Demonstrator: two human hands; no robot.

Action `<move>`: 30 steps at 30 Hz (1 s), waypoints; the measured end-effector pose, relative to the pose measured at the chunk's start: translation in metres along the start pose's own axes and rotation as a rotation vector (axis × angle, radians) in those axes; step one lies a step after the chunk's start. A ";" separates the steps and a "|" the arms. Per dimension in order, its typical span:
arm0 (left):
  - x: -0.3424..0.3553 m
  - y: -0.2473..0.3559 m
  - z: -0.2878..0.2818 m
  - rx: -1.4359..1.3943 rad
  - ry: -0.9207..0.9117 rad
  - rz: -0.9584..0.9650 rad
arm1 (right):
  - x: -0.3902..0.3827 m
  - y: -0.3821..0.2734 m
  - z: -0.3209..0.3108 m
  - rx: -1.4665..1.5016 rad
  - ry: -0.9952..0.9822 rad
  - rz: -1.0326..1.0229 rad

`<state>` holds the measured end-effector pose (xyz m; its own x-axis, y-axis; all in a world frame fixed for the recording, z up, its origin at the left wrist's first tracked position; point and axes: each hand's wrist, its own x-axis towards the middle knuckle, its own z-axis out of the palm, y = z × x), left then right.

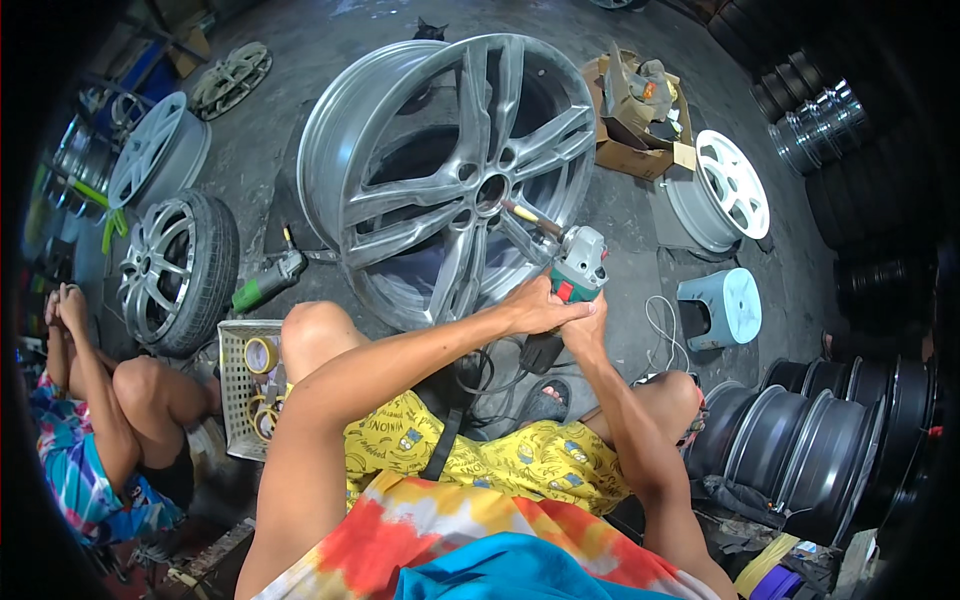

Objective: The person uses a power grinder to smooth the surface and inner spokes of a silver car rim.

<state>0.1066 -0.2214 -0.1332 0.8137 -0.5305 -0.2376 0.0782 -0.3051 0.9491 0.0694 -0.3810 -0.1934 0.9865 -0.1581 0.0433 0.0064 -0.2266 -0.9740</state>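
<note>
A large bare-metal alloy wheel rim (405, 203) with paired spokes stands tilted in front of me, its face toward me. My left hand (545, 306) and my right hand (586, 326) are closed together around a green and grey angle grinder (582, 265). From the grinder's head a rod-like attachment (534, 218) reaches over the rim's face, its tip close to the centre hole; whether it touches the metal I cannot tell. The grinder's rear end and cord (490, 385) hang below my hands, between my knees.
Left of the rim lie a second green grinder (262, 282), a tyred wheel (165, 270) and a basket of tape rolls (236, 400). Another person's clasped hands (66, 303) are far left. At right stand a cardboard box (635, 155), a white rim (735, 185), a blue stool (738, 308) and stacked rims (770, 440).
</note>
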 end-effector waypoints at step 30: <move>0.001 0.012 -0.003 0.489 -0.049 -0.266 | -0.019 0.010 0.015 0.509 -0.079 0.497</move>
<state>0.1102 -0.2227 -0.1216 0.7741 -0.4173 -0.4762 -0.0086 -0.7589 0.6511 0.0531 -0.3659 -0.2071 0.9012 -0.0521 -0.4302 -0.3904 0.3334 -0.8581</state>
